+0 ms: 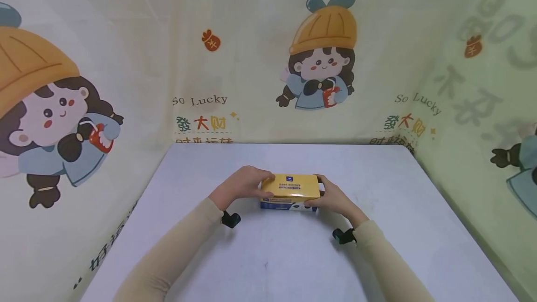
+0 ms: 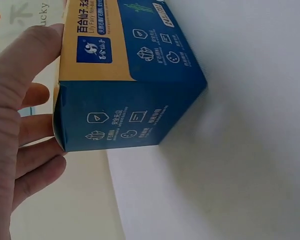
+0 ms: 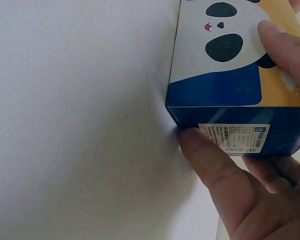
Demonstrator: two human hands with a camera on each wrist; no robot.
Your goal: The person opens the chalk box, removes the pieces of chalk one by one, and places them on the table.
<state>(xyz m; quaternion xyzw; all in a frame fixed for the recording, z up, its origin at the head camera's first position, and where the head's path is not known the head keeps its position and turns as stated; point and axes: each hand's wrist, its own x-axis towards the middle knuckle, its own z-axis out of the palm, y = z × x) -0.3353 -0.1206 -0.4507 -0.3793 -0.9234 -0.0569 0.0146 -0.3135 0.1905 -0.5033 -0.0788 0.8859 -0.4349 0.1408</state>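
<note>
A yellow and blue cardboard box (image 1: 295, 186) rests on the white table between my two hands. My left hand (image 1: 246, 183) holds its left end, the thumb (image 2: 37, 47) at the upper front edge and the other fingers reaching behind. In the left wrist view, that end of the box (image 2: 110, 115) shows blue with white icons. My right hand (image 1: 335, 201) grips the other end. In the right wrist view, the thumb lies on the front, beside a printed panda face, and one finger (image 3: 210, 157) touches the lower edge below a barcode label (image 3: 237, 137). The contents are hidden.
The white table (image 1: 268, 260) runs out to both sides and towards me. Behind it and along the sides hangs a pale curtain (image 1: 251, 69) printed with cartoon figures. Each wrist carries a small black camera, such as the one (image 1: 230, 219) on the left.
</note>
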